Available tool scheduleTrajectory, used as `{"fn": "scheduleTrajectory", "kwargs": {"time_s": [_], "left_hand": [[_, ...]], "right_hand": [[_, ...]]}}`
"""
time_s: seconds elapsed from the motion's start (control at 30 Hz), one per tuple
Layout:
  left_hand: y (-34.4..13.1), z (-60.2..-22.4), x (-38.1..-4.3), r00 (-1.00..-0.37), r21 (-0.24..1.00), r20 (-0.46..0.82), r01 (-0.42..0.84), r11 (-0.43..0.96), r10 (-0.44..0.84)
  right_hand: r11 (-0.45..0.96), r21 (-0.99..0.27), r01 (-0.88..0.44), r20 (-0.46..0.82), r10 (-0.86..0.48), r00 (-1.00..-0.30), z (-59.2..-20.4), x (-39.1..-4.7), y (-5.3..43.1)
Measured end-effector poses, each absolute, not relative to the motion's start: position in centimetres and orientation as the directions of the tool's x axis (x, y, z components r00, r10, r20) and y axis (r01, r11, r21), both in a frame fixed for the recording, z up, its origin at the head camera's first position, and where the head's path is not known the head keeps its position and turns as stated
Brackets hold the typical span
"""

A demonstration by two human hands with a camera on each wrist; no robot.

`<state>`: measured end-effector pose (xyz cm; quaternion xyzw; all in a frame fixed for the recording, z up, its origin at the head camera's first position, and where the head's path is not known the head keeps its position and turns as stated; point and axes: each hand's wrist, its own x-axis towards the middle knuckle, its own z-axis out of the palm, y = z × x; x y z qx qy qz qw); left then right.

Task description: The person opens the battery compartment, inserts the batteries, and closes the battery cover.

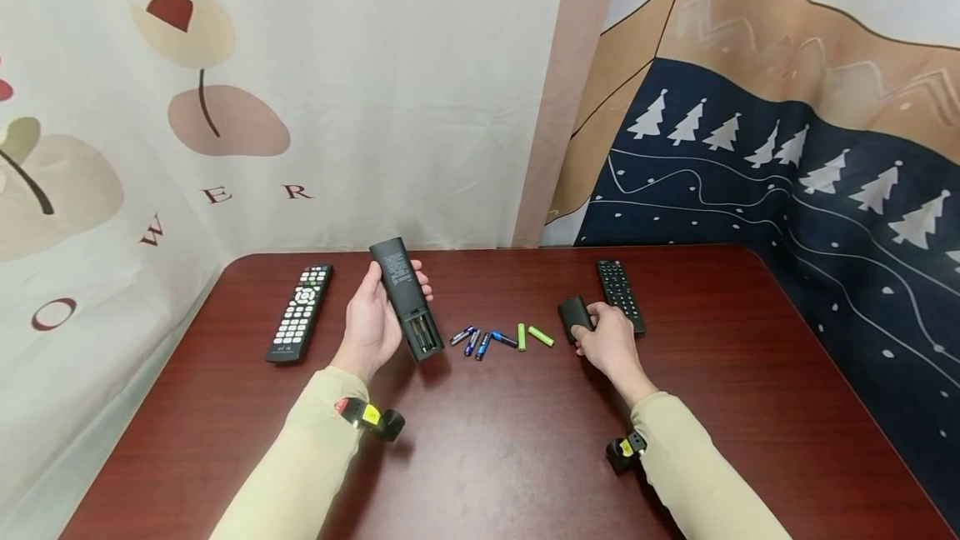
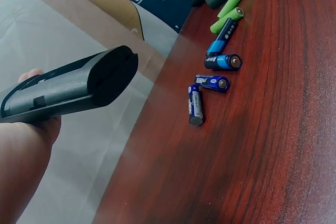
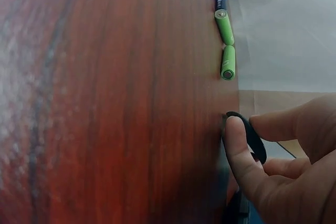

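Observation:
My left hand [image 1: 372,325] grips a black remote control [image 1: 405,294], raised off the table with its back side up and its battery compartment uncovered. In the left wrist view the same remote [image 2: 68,87] is seen from its end. At the right, my right hand [image 1: 609,342] pinches a black battery cover [image 1: 574,319] by its edge, close to the tabletop. The right wrist view shows the thumb and fingers around the thin, curved cover [image 3: 247,132]. Between the hands lie several blue batteries [image 1: 483,346] and two green batteries [image 1: 522,337].
A black remote with white buttons [image 1: 300,315] lies left of my left hand. Another black remote [image 1: 619,294] lies just beyond my right hand. The brown table [image 1: 495,457] ends at the back against a pale curtain [image 1: 405,107] and a dark patterned one [image 1: 697,165].

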<state>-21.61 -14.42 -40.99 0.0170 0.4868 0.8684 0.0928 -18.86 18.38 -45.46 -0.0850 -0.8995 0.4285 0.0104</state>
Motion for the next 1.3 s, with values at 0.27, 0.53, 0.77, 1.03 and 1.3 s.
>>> {"fn": "scheduleTrajectory", "kwargs": {"time_s": [0.27,0.53,0.77,1.03,1.3], "left_hand": [[-14.61,-41.0,-21.61,-0.983,0.848,-0.057,-0.14,-0.511,0.175],[-14.74,-41.03,-21.61,-0.983,0.847,-0.053,-0.136,-0.515,0.173],[-14.88,-40.89,-21.57,-0.983,0.843,-0.075,-0.151,-0.516,0.166],[-14.89,-40.86,-21.45,-0.983,0.849,-0.088,-0.159,-0.503,0.162],[-14.8,-41.14,-21.59,-0.984,0.847,-0.059,-0.139,-0.513,0.169]], "right_hand": [[0.673,-0.722,0.161,-0.065,0.166,-0.984,-45.11,-18.8,18.23],[0.743,-0.649,0.162,-0.058,0.163,-0.985,-45.03,-18.65,18.38],[0.771,-0.619,0.148,-0.037,0.159,-0.987,-45.11,-18.56,18.5],[0.791,-0.599,0.122,-0.005,0.149,-0.989,-45.13,-18.46,18.43],[0.811,-0.579,0.08,0.035,0.123,-0.992,-44.77,-18.26,17.64]]}}
